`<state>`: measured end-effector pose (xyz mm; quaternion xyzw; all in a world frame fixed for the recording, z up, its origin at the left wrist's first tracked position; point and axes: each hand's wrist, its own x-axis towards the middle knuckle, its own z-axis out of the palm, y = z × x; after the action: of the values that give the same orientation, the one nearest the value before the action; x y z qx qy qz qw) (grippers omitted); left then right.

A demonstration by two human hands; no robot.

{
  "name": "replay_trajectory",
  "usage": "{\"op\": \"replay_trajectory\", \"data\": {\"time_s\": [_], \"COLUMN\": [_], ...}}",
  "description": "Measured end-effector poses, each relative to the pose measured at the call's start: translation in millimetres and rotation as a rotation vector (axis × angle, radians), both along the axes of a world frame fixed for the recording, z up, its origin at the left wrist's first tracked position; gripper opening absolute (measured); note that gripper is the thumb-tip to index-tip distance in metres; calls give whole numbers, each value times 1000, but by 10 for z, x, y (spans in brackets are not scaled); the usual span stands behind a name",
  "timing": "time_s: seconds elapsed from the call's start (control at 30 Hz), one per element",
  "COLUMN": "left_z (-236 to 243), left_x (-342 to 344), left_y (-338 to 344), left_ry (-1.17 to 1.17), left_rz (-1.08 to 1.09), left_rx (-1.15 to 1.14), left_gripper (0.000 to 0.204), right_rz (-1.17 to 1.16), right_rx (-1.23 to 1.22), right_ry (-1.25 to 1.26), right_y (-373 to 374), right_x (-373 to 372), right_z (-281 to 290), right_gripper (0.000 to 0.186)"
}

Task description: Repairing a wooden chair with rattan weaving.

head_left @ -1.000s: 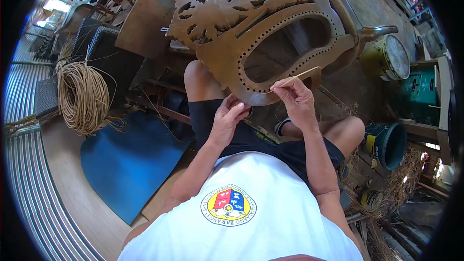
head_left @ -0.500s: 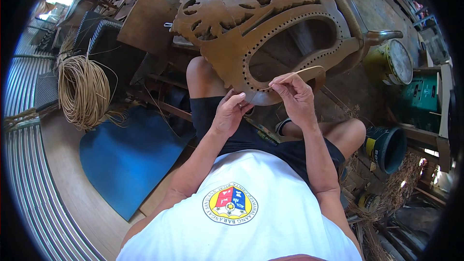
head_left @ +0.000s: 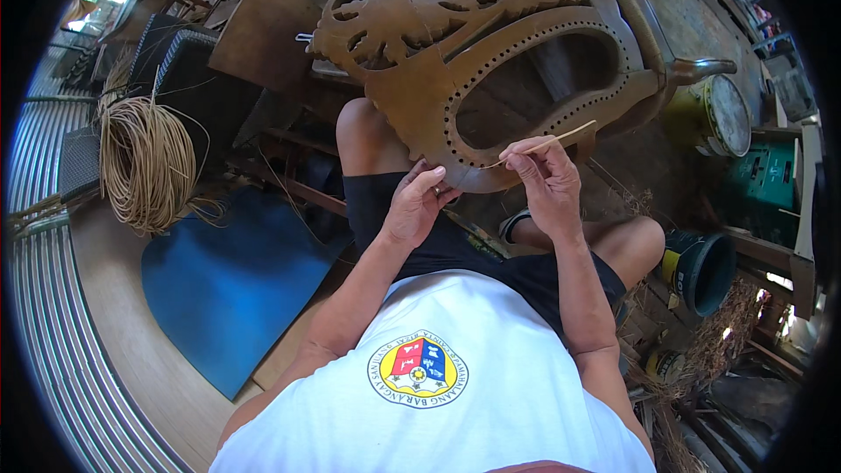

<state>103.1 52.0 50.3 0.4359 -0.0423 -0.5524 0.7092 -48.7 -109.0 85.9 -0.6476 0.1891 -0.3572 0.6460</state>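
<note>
A carved brown wooden chair frame [head_left: 412, 92] leans across my knees, with an oval opening ringed by small holes. My left hand [head_left: 418, 201] pinches the frame's near edge, its thumb pointing toward the frame and its fingers curled partly out of sight. Beside the near rim of the oval, my right hand [head_left: 547, 182] is closed on a thin, pale strip of cane [head_left: 575, 132]. One end of the strip sticks out to the upper right. Its other end reaches toward the holes; whether it enters one I cannot tell.
A coil of rattan [head_left: 149, 162] hangs at the left, above a blue board [head_left: 232, 285]. To the right stand a yellowish pail [head_left: 723, 118], a green crate [head_left: 762, 177] and a dark bucket [head_left: 705, 271]. A wooden panel [head_left: 263, 31] leans at the upper left.
My right hand has moved slightly to the right with the strip, which was bowed before and is now nearly straight. The left hand stays at the frame's edge.
</note>
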Motion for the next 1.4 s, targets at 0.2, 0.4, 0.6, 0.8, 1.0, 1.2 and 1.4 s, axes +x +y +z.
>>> {"op": "replay_trajectory", "data": {"time_s": [0.2, 0.4, 0.6, 0.8, 1.0, 1.2, 1.4], "left_z": [32, 56, 42, 22, -54, -191, -258], "left_x": [-9, 6, -17, -17, -36, 38, 15], "left_y": [-20, 1, -23, -47, -11, 63, 20], "left_ry": [24, 24, 18, 40, 37, 265, 274], "left_rz": [47, 26, 19, -36, -35, -86, -223], "left_rx": [0, -20, 11, 6, -32, -296, -308], "left_gripper": [36, 36, 38, 37, 42, 48, 69], "right_rz": [15, 3, -18, -3, 52, 65, 22], "right_rx": [-85, -203, -187, -229, -413, -517, -588], "right_ry": [38, 61, 48, 89, 186, 228, 339], "right_y": [37, -1, -88, -69, -107, -58, 61], "right_x": [99, 118, 18, 22, 124, 126, 33], "right_z": [-60, -27, -15, -30, -67, -100, -108], "right_gripper": [5, 5, 5, 3, 7, 9, 12]}}
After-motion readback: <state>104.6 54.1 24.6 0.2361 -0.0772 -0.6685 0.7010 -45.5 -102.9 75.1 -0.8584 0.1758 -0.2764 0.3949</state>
